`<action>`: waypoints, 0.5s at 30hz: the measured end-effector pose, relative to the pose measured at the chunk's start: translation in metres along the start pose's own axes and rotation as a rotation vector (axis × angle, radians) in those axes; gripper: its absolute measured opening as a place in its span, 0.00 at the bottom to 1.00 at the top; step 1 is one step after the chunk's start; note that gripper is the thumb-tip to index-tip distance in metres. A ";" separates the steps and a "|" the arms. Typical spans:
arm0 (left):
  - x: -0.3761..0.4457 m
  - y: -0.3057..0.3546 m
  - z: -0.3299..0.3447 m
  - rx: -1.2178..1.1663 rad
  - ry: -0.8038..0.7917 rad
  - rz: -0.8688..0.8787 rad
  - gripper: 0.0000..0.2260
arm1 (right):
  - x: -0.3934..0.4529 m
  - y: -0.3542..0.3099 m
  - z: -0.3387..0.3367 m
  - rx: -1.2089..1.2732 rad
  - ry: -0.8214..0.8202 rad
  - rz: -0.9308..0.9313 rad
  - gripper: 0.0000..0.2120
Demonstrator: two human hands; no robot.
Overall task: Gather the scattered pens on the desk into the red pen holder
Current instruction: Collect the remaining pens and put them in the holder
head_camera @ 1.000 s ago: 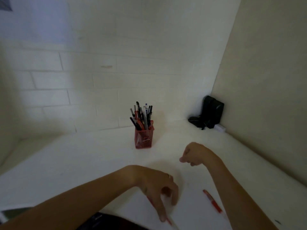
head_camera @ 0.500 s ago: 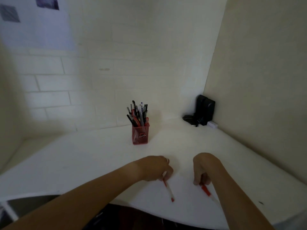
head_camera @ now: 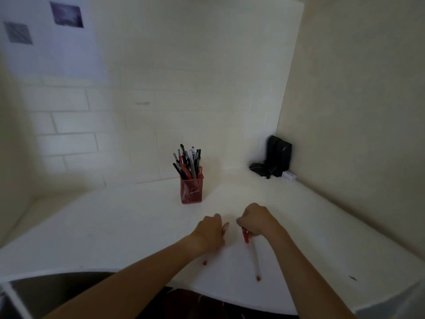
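The red mesh pen holder (head_camera: pixel 191 191) stands upright on the white desk (head_camera: pixel 115 217) near the back wall, packed with several black, grey and red pens. My left hand (head_camera: pixel 210 231) is closed around a red pen (head_camera: pixel 225 227); its ends stick out above and below my fist. My right hand (head_camera: pixel 256 218) grips a second red-and-white pen (head_camera: pixel 252 254) by its red cap, the barrel trailing toward me over the desk. Both hands hover a short way in front of the holder, side by side.
A black device with a cable (head_camera: pixel 274 161) and a small white box (head_camera: pixel 289 175) sit in the back right corner. The desk's curved front edge (head_camera: pixel 207 293) runs just below my forearms. Walls close the desk at back and right.
Both hands closed on their pens and lifted them forward toward the holder; the view also tilted up.
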State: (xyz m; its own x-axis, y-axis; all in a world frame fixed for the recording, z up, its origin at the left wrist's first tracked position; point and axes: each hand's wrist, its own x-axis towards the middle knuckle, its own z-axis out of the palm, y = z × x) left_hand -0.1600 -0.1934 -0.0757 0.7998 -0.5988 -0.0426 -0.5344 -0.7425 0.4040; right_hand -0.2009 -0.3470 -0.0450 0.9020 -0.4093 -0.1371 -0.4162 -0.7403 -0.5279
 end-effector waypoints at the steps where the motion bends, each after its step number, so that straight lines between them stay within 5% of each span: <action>1: 0.001 -0.001 -0.003 -0.039 -0.005 -0.053 0.16 | 0.002 -0.004 -0.003 0.063 0.053 -0.031 0.09; 4: 0.005 -0.004 -0.024 -0.194 0.120 -0.103 0.13 | 0.007 -0.021 -0.017 0.204 0.303 -0.119 0.07; 9: 0.017 -0.008 -0.083 -0.432 0.759 0.001 0.03 | 0.018 -0.065 -0.041 0.629 0.720 -0.392 0.00; 12: 0.036 -0.022 -0.115 -0.427 1.000 -0.004 0.02 | 0.030 -0.092 -0.043 0.730 0.758 -0.544 0.02; 15: 0.056 -0.038 -0.128 -0.483 0.993 -0.007 0.07 | 0.043 -0.115 -0.036 0.697 0.775 -0.609 0.04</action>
State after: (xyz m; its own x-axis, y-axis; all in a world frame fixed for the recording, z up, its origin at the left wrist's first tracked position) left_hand -0.0599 -0.1602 0.0235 0.7818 0.0737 0.6191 -0.5386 -0.4202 0.7302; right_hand -0.1190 -0.2989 0.0402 0.5209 -0.4815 0.7048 0.4199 -0.5743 -0.7027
